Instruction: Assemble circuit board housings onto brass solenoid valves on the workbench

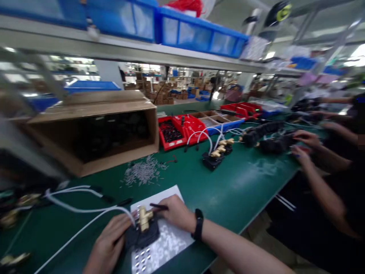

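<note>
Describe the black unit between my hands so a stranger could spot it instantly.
On the green table, find the white sheet near the front edge. The black unit overlaps its left side, with a brass fitting on top. Unlike the similar brass-topped units farther back, it sits between your left hand and right hand.

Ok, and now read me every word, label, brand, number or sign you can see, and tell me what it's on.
No text can be read.
Red bin, front: pale label, too small and blurred.
Black object at top right: yellow-green mark, too blurred to tell whether it is lettering.
White sheet: no readable print; glare covers part.
Black block and brass fitting: no lettering visible.
</note>
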Demonstrator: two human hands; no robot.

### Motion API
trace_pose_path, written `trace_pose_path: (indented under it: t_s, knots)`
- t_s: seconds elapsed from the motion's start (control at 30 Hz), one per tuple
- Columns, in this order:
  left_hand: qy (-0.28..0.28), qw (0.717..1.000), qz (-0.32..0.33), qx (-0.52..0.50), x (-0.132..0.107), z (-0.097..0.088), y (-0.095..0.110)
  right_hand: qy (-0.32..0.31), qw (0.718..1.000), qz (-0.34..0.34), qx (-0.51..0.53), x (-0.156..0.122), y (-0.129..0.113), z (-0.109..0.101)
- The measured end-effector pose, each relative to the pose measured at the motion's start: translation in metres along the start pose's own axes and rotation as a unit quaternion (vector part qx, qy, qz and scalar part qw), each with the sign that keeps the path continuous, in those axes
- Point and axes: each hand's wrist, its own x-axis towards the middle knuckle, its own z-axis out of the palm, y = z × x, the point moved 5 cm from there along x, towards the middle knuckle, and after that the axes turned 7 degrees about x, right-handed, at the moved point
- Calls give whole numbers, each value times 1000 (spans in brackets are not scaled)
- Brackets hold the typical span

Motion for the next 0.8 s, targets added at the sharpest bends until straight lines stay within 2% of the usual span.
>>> trace_pose_path:
  t_s: [0.03, 0.07, 0.17, 0.2, 0.27, 0.37, 0.47, 0.6, 0.8]
  knots:
    - [11, 1000, 1, 20, -6, -6, -2, -24, 999, 15, 14, 4, 2, -6]
    - [30, 998, -14, 46, -12, -14, -3, -22, 999, 25, 0, 11, 5, -15]
    - [118, 976, -121, 138, -14, -51, -3, 90, 989, 68, -93, 43, 21, -53]
    - [136, 967, -142, 164, -6, -61, 0, 119, 983, 81, -118, 55, 27, -60]
    - [124, 959, -135, 216, 26, -72, 2, 137, 973, 97, -156, 77, 37, -64]
    - [27, 959, -139, 247, 89, -62, -17, 131, 967, 103, -193, 97, 45, -56]
    - [-10, 952, -176, 249, 129, -44, -45, 113, 969, 95, -198, 100, 45, -47]
    - [-11, 943, -212, 254, 141, -27, -63, 92, 971, 84, -204, 99, 45, -41]
    - [-9, 942, -241, 232, 144, -15, -65, 85, 963, 105, -232, 114, 47, -30]
